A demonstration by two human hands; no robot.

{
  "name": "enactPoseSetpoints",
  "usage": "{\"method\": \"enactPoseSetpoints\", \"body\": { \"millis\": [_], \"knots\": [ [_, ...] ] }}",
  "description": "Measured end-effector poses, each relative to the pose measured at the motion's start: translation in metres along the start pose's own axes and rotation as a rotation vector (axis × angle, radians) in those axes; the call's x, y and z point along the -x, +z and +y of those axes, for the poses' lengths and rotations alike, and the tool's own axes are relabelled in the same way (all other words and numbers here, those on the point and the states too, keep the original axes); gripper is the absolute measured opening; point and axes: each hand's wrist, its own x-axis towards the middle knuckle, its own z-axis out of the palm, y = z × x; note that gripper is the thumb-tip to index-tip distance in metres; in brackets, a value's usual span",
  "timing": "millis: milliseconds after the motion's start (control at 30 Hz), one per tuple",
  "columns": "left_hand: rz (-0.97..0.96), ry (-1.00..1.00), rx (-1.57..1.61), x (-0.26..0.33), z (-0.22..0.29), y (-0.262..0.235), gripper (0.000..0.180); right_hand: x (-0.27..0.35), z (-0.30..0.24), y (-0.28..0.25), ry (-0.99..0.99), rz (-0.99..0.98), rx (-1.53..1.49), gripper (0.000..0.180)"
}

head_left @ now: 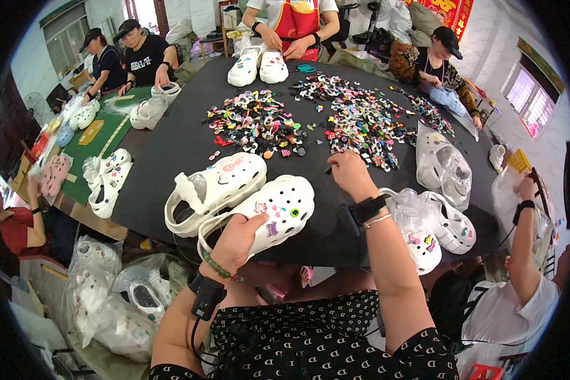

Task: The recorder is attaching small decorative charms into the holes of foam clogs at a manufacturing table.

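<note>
Seen from above, a large black table [171, 145] holds two white perforated foam clogs directly before the person: the nearer white clog [266, 212] carries three small coloured charms, and a second white clog [215, 185] lies just beside it to the left, touching it. Farther back lie two broad heaps of small multicoloured shoe charms, a left heap [256, 123] and a right heap [361, 114]. At the table's right edge sit two clear plastic bags [442, 166] each holding white clogs; more bagged clogs lie on the floor at lower left. A red hanging banner with gold shapes [448, 12] shows at the top. The left hand [234, 244] wraps the nearer clog's heel, fingers curled closed around it. The right hand [348, 171] reaches to the right heap's near edge, fingers bunched, pinching something too small to make out. Five other people work around the table.
</note>
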Motion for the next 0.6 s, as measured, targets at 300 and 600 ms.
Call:
{"method": "enactPoseSetpoints", "body": {
  "millis": [300,600],
  "knots": [
    [-0.01,0.014,0.024,0.001,0.0,0.0,0.035,0.009,-0.073,-0.055,0.122,-0.032,-0.425,0.013],
    [-0.031,0.044,0.041,0.003,0.004,0.008,0.033,0.016,-0.12,-0.047,-0.095,-0.218,-0.6,0.011]
  ]
}}
